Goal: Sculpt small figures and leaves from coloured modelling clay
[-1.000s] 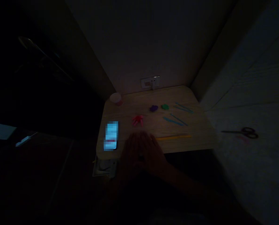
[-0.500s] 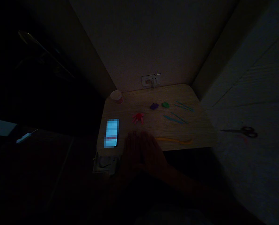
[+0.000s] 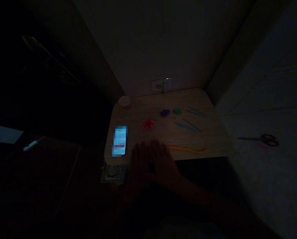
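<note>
Side by side at the table's front edge, my left hand [image 3: 140, 162] and my right hand [image 3: 162, 162] lie palm down with fingers stretched out. A long, thin orange strip [image 3: 188, 149], apparently modelling clay, runs rightward from beside my right fingers; whether it continues under the hands is hidden in the dark. Ahead of my fingertips rests a small red piece with pink leg-like strands [image 3: 148, 124]. A purple lump [image 3: 165, 113] and a green lump [image 3: 177, 111] sit farther back. Left of my left hand is a lit phone [image 3: 119, 141].
Several thin blue tools [image 3: 185, 126] lie at the right of the wooden table [image 3: 138, 116]. A pale cup [image 3: 125, 102] stands at the back left, below a wall socket [image 3: 161, 85]. Scissors [image 3: 259, 139] lie on the pale surface at right. An open drawer [image 3: 111, 174] juts out below.
My hands have drawn slightly apart and back toward me, still flat. The view has shifted a little; the pieces on the table keep their places.
</note>
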The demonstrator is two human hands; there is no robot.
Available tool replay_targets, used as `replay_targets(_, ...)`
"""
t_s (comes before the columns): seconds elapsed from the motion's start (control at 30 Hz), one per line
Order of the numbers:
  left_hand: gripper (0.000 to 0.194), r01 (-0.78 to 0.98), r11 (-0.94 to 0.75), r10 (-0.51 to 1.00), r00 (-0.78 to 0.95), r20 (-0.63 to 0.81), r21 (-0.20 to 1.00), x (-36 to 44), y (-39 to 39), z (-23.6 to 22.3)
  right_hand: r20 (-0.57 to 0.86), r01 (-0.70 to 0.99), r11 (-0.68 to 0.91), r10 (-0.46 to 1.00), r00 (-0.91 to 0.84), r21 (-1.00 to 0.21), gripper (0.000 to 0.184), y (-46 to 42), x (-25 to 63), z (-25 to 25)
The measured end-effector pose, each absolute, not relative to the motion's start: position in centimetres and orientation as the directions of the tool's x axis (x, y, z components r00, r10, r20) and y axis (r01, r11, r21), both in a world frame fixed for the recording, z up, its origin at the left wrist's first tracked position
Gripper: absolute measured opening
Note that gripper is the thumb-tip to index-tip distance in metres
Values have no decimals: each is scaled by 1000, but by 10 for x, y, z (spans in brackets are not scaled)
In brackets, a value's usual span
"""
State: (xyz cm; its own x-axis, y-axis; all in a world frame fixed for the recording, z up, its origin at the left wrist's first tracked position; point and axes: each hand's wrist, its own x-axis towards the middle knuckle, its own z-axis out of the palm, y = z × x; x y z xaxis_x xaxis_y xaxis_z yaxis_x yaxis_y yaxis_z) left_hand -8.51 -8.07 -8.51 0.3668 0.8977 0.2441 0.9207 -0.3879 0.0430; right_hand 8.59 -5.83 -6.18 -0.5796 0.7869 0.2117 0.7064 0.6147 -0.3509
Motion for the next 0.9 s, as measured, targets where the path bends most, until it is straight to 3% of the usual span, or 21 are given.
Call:
replay_targets(0.27, 80, 928, -370, 909, 349, 228, 55, -87, -60, -80, 181, 737, 562, 825, -536, -375, 98, -39, 80, -59)
replay_targets(0.43, 99, 895, -431, 891, 402, 209, 114, -93, -73, -73, 219, 649, 656, 748, -626, -385, 98, -53, 97, -60)
replay_targets(0.53, 102, 893, -423, 893, 383, 235, 152, -89, -82, -65, 267, 643, 665, 744, -613, -379, 93, -57, 113, -55)
replay_targets(0.67, 98, 874, -457, 874, 407, 267, 165, -67, -77, -57, 300, 706, 603, 798, -523, -371, 100, -56, 126, -49)
replay_targets(0.77, 88, 863, -485, 869, 456, 194, 144, -48, -64, -62, 268, 702, 609, 793, -547, -369, 110, -51, 126, -52)
replay_targets(0.9, 78, 900, -422, 898, 397, 189, 113, -35, -45, -70, 235, 720, 592, 805, -544, -361, 112, -32, 121, -57)
